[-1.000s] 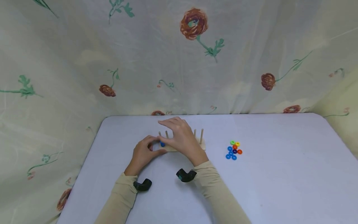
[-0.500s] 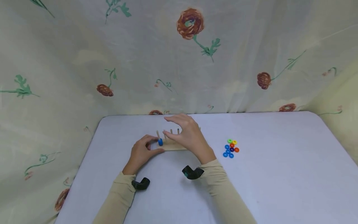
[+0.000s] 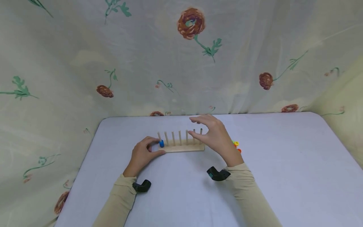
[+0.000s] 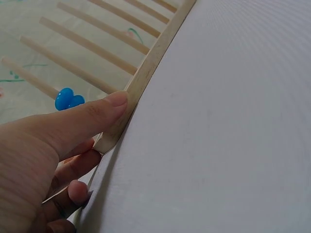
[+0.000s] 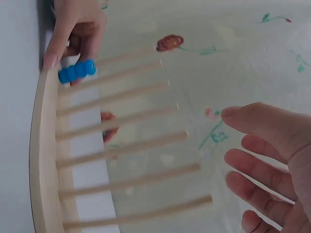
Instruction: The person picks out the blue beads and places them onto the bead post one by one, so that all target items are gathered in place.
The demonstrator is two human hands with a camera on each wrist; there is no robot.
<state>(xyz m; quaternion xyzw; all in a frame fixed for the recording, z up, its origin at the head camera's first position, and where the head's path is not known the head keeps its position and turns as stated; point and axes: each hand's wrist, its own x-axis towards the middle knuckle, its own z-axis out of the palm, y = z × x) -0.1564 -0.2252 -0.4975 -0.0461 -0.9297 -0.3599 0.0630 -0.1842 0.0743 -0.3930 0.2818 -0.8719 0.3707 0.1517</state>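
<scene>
A wooden peg rack (image 3: 184,148) stands on the table, its row of several upright pegs running left to right. Blue rings (image 3: 161,143) are stacked on the leftmost peg; in the right wrist view these blue rings (image 5: 77,71) touch one another in a short column. My left hand (image 3: 142,156) grips the rack's left end, thumb along the front edge of the base and fingers behind the end. Over the rack's right part hovers my right hand (image 3: 216,137), thumb and fingers spread apart, holding nothing. In the right wrist view it is apart from the peg tips.
Loose coloured rings (image 3: 236,143) lie on the table right of the rack, mostly hidden behind the right hand and wrist. A flowered curtain (image 3: 136,63) hangs behind the white table (image 3: 175,189). Each wrist carries a black camera.
My right hand has moved right, from the left pegs to the rack's right end, baring most pegs and covering most loose rings. The left hand keeps its grip on the rack.
</scene>
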